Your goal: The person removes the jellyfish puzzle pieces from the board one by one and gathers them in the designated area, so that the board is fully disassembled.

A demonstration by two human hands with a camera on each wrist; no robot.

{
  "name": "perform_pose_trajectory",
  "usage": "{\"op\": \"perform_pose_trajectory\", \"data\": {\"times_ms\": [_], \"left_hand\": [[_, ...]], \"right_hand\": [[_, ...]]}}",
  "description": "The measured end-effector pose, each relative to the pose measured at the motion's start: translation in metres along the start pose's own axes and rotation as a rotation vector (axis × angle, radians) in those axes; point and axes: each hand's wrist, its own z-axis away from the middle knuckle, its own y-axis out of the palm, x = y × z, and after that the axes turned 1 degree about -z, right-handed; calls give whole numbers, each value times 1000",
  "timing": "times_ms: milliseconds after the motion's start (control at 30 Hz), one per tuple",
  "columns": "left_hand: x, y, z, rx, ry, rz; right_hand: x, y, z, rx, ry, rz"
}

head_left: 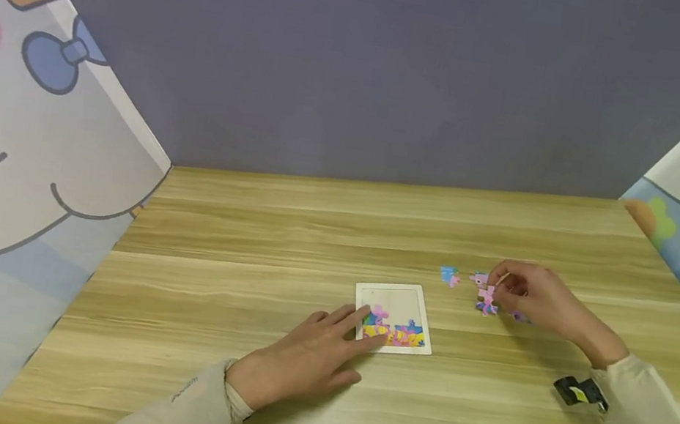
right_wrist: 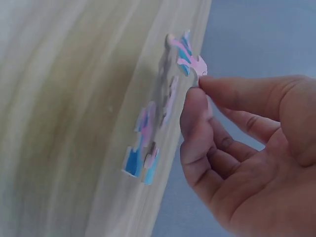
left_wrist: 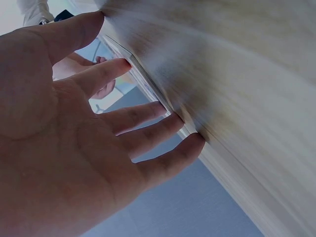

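Observation:
A white-rimmed puzzle tray [head_left: 390,287] lies on the table, with colourful pieces [head_left: 407,335] fitted along its lower part. My left hand [head_left: 307,355] rests at its left side, fingers spread and fairly straight, a few of them over the rim and the pieces. In the left wrist view the fingertips touch the tray's edge and the tabletop. Further right, my right hand [head_left: 536,299] pinches a pink and blue puzzle piece [right_wrist: 194,63] between thumb and forefinger, just above the table. Loose puzzle pieces [right_wrist: 144,123] lie beneath it, partly hidden by the hand in the head view.
One blue and pink piece [head_left: 448,276] lies between the tray and my right hand. A black object with a yellow mark [head_left: 581,392] shows beside the right sleeve. A grey partition [head_left: 389,71] borders the wooden table [head_left: 231,224] at the back; printed cartoon panels [head_left: 89,150] flank it.

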Motion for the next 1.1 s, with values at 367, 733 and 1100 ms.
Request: {"op": "perform_pose_trajectory", "data": {"times_ms": [367,733,1100], "left_hand": [[-1,1,-1,24,-7,-22],[-1,0,-2,15,-10,-8],[-2,0,-1,17,-19,-17]], "right_hand": [[-11,9,0,8,-12,114],[-10,12,-1,17,-43,108],[-7,13,-2,27,-7,129]]}}
